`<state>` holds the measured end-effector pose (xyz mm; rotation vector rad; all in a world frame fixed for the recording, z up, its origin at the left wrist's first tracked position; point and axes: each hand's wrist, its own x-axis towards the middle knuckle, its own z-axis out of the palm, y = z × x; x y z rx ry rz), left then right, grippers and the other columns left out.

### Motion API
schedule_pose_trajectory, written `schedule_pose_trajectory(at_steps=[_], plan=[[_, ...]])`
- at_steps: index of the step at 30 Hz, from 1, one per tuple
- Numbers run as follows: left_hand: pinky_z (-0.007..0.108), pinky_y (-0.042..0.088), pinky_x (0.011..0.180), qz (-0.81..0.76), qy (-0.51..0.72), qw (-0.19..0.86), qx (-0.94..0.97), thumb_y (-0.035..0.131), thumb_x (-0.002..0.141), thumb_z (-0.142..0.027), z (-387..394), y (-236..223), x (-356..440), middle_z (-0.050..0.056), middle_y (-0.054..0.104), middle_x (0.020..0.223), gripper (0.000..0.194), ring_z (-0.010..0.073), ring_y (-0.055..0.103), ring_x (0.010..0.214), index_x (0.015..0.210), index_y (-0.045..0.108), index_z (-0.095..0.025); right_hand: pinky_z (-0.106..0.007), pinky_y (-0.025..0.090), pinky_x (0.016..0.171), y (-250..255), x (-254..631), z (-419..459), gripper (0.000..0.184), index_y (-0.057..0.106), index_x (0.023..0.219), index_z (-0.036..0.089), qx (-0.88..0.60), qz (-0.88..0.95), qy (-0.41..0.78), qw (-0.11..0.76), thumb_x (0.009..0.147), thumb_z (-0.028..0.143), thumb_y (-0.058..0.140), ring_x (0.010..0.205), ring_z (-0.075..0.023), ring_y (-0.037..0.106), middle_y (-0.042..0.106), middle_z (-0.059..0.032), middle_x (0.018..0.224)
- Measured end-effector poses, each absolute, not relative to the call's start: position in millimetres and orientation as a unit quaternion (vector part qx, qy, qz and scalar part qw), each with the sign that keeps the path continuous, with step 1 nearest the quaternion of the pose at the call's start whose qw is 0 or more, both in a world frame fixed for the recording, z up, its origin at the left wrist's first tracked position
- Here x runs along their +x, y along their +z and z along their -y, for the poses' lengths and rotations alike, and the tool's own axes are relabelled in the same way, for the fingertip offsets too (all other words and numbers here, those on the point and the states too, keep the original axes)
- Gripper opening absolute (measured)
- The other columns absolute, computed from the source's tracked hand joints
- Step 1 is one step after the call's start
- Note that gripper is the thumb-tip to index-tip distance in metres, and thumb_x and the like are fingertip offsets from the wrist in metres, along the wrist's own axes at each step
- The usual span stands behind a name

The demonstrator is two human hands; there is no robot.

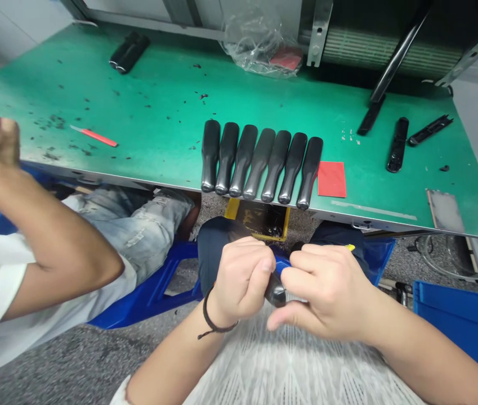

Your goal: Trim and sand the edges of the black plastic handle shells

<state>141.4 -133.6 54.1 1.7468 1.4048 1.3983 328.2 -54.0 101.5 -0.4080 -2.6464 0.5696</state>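
In front of my body, my left hand (pixel 245 277) is wrapped round a dark plastic handle (pixel 275 291), whose rounded end sticks out toward my right hand. My right hand (pixel 321 289) is curled close to that end, its thumb stretched out below it. A tool with a yellow tip (pixel 350 247) shows past the back of my right hand; its rest is hidden in the fingers. Across the table edge, several similar dark handles (pixel 250 160) lie side by side in a row. Beside the row is a red square sheet (pixel 331 179).
On the green table (pixel 158 129) lie a red-handled knife (pixel 95 136), black scraps, two black pieces (pixel 129 52), and black parts (pixel 398 144) at right. A plastic bag (pixel 259 42) sits behind. At left is a co-worker's arm (pixel 53 225). A blue bin (pixel 462 320) stands right.
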Motion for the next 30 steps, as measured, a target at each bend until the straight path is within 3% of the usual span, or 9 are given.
schedule_pose_trajectory(at_steps=[8,13,23,26,30], plan=[[0.034,0.033,0.063,-0.541,0.545,0.25,0.59,0.041,0.107,-0.022,136,52,149,0.0,0.05,0.058,0.04,0.0158,0.044,0.054,0.068,0.051,-0.021,-0.035,0.023,0.058,99,328,60,0.068,0.06,0.068,0.021,-0.16,0.951,0.084,0.251,0.113,0.064,0.032,0.062,-0.0169,0.032,0.046,-0.0008,0.064],[0.033,0.032,0.059,-0.576,0.562,0.267,0.529,0.046,0.107,-0.029,136,51,157,0.002,0.051,0.056,0.045,0.0152,0.045,0.051,0.063,0.055,-0.02,-0.036,0.023,0.058,95,329,63,0.06,0.063,0.072,0.021,-0.18,0.948,0.01,0.262,0.111,0.061,0.043,0.063,-0.0172,0.035,0.048,-0.0011,0.064],[0.032,0.028,0.055,-0.608,0.561,0.312,0.467,0.042,0.111,-0.04,134,52,168,0.0,0.044,0.053,0.054,0.0135,0.039,0.049,0.062,0.051,-0.019,-0.038,0.018,0.06,86,330,66,0.061,0.062,0.071,0.02,-0.199,0.935,-0.048,0.29,0.111,0.061,0.043,0.063,-0.018,0.033,0.044,-0.0018,0.062],[0.032,0.03,0.058,-0.602,0.557,0.361,0.444,0.039,0.112,-0.049,133,51,171,0.001,0.047,0.057,0.057,0.0144,0.041,0.054,0.065,0.052,-0.019,-0.038,0.017,0.06,80,331,64,0.06,0.061,0.071,0.02,-0.21,0.925,-0.061,0.311,0.111,0.06,0.043,0.062,-0.018,0.033,0.044,-0.0017,0.06],[0.031,0.038,0.064,-0.506,0.542,0.527,0.416,0.035,0.113,-0.057,136,47,177,0.002,0.054,0.068,0.053,0.0161,0.048,0.064,0.08,0.054,-0.02,-0.037,0.021,0.059,72,333,55,0.054,0.057,0.068,0.022,-0.242,0.904,-0.027,0.351,0.112,0.052,0.048,0.062,-0.0176,0.033,0.044,-0.0008,0.059]])
